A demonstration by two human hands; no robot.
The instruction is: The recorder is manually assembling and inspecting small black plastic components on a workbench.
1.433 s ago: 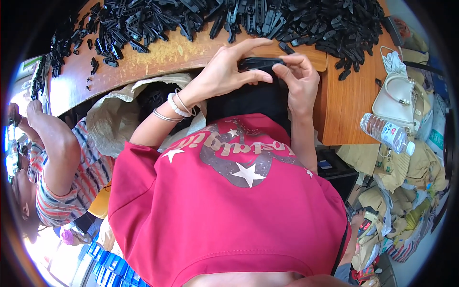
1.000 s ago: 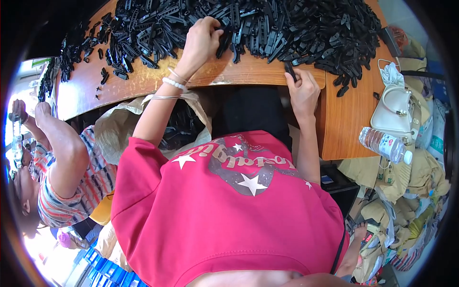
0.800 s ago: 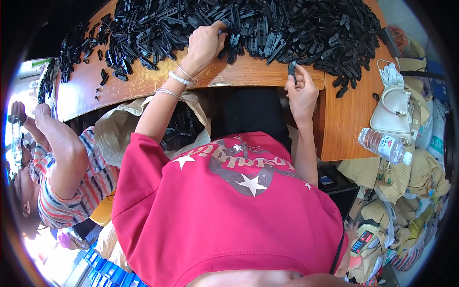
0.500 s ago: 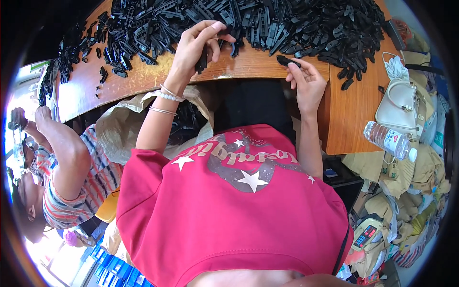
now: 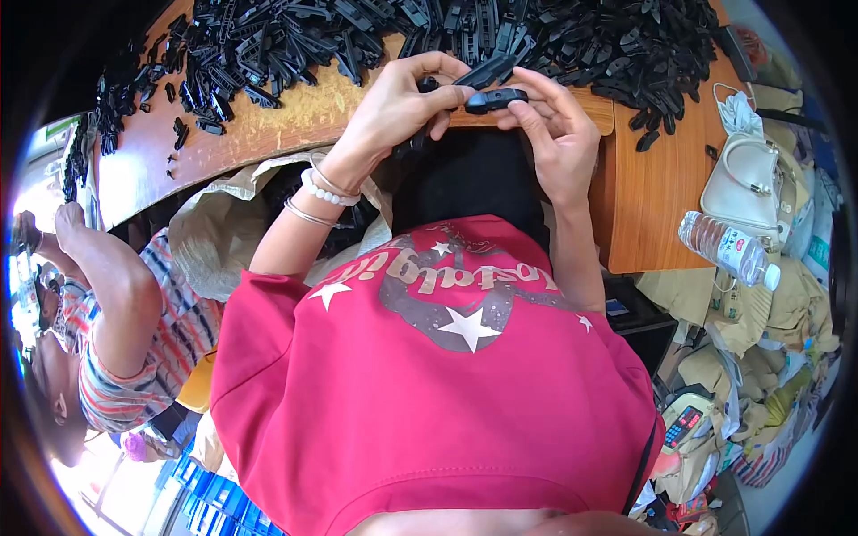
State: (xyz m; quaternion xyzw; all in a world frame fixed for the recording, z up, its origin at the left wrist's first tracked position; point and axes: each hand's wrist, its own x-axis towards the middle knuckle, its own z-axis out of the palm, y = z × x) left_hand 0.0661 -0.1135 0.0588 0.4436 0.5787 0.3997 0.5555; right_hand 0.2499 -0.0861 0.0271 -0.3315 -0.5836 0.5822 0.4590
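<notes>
My left hand [image 5: 402, 105] is closed around a long, narrow black plastic piece [image 5: 489, 71] that sticks out between finger and thumb. More black pieces [image 5: 413, 143] show under its palm, partly hidden by the fingers. In my right hand [image 5: 563, 134], thumb and fingers pinch a short, rounded black plastic piece [image 5: 497, 100]. Both hands are close together over the table's front edge, and the left thumb tip touches or nearly touches the short piece. Just beyond them lies a wide heap of black plastic pieces [image 5: 295, 45], long slotted ones mostly left and centre.
Shorter black pieces are heaped on the wooden table [image 5: 657, 201] at the right. Below its front edge, an open woven sack [image 5: 210, 237] stands at left. A white handbag [image 5: 740, 192] and clear bottle [image 5: 726, 250] are at right. Another person's arm [image 5: 121, 259] is far left.
My hands have come together from apart, the left moving right and the right moving slightly left. A long black piece now shows in my left hand beside the right hand's short one.
</notes>
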